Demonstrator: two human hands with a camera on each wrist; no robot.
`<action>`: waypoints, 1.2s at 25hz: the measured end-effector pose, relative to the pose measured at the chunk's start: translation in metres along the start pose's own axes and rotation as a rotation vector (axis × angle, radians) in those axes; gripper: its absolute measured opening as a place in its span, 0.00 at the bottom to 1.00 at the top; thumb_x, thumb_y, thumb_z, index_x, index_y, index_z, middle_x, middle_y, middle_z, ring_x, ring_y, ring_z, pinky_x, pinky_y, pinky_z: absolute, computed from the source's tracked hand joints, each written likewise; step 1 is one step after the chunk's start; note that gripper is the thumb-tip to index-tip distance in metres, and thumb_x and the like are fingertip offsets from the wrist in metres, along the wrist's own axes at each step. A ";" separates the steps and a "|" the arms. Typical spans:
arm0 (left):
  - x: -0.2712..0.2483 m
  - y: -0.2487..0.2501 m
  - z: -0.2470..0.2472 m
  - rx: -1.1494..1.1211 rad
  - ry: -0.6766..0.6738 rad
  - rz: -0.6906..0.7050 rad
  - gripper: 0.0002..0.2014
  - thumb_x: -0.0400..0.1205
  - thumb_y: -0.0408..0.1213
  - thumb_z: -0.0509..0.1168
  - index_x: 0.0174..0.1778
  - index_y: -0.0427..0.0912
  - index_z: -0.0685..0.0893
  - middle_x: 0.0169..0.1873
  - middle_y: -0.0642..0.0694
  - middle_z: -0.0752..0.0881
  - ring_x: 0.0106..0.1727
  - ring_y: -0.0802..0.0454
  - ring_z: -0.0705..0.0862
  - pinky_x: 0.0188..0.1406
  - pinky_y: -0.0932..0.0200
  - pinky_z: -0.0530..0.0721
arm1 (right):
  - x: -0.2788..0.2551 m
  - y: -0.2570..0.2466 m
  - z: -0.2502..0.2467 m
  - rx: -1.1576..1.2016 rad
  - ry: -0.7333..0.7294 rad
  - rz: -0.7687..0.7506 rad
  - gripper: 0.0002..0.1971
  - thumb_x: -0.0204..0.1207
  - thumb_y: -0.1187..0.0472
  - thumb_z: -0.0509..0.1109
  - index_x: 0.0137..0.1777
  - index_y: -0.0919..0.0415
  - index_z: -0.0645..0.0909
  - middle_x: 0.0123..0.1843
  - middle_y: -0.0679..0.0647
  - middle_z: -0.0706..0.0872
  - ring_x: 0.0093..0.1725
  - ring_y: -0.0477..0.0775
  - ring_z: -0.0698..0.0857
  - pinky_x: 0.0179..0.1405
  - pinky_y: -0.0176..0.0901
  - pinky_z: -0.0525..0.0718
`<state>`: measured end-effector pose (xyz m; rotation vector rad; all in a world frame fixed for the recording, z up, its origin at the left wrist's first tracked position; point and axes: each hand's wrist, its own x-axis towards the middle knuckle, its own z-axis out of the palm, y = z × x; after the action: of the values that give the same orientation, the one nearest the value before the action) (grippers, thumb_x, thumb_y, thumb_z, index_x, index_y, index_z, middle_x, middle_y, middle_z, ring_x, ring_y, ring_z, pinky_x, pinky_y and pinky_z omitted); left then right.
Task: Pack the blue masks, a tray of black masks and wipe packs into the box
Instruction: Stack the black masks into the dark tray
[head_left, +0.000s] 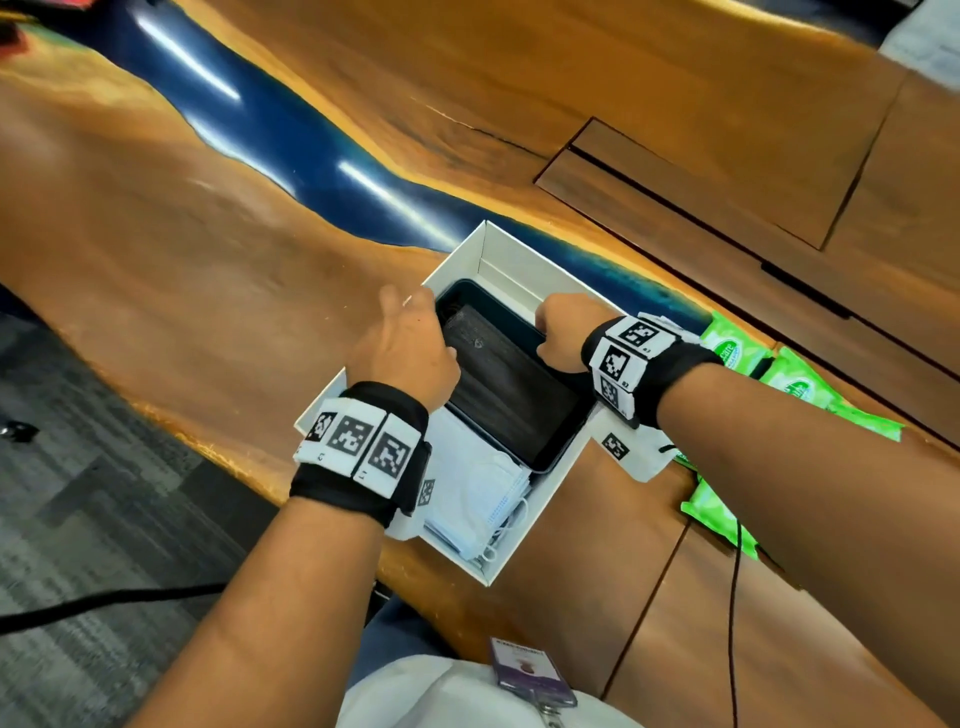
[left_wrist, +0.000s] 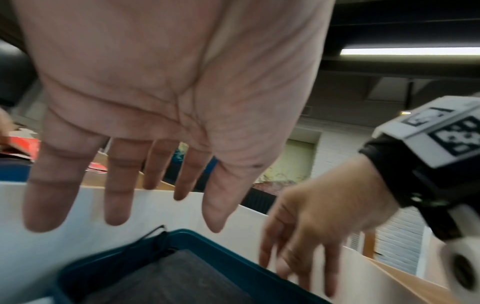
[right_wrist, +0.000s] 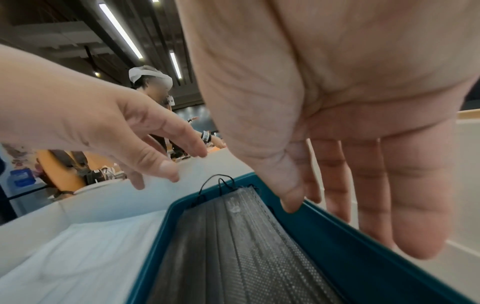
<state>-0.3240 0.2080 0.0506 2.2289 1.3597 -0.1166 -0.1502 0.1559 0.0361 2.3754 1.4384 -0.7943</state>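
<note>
At the near edge of the desk (head_left: 218, 291) the white box (head_left: 511, 249) stands open, and the blue masks (head_left: 475, 493) already fill its nearest part, stacked flat with their ear loops spilling toward the near wall. Just beyond them, the teal tray (head_left: 558, 439) with the black masks (head_left: 501, 376) lies inside the box, overlapping the far edge of the blue stack, so it probably sits a little tilted rather than flat on the bottom. The left hand (head_left: 402, 353) hovers over the tray's left side with its fingers straight and spread, holding nothing, apparently just let go or ready to press the tray level. The right hand (head_left: 563, 332) is at the tray's right rim; its thumb touches the rim's inside, with the fingers hanging straight between rim and box wall, and whether they pinch the rim is hard to tell from the wrist view. To the right of the box, the green wipe packs (head_left: 792, 382) lie on the desk, unpacked. Room for them seems left at the far end of the box.
</note>
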 end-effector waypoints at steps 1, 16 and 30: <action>-0.001 0.006 0.004 0.040 -0.006 0.046 0.20 0.82 0.41 0.67 0.69 0.41 0.73 0.70 0.40 0.70 0.63 0.33 0.79 0.59 0.39 0.81 | -0.003 0.001 0.000 0.017 0.009 -0.004 0.11 0.78 0.64 0.66 0.57 0.66 0.82 0.50 0.60 0.86 0.50 0.63 0.86 0.47 0.46 0.86; 0.071 0.047 0.020 0.667 -0.153 0.266 0.22 0.84 0.37 0.56 0.76 0.39 0.71 0.69 0.33 0.71 0.73 0.36 0.70 0.71 0.44 0.76 | -0.030 0.016 -0.019 0.035 -0.362 -0.015 0.35 0.82 0.66 0.57 0.86 0.42 0.52 0.86 0.54 0.59 0.83 0.60 0.62 0.76 0.49 0.67; 0.073 0.052 0.048 0.549 -0.258 0.292 0.23 0.81 0.39 0.57 0.74 0.50 0.75 0.73 0.41 0.70 0.78 0.39 0.62 0.73 0.35 0.70 | -0.028 0.034 -0.002 0.070 -0.363 -0.028 0.22 0.80 0.68 0.57 0.72 0.59 0.78 0.70 0.56 0.81 0.62 0.57 0.79 0.60 0.46 0.79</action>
<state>-0.2342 0.2254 0.0048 2.7110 0.9238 -0.7196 -0.1305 0.1196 0.0513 2.1179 1.3126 -1.2265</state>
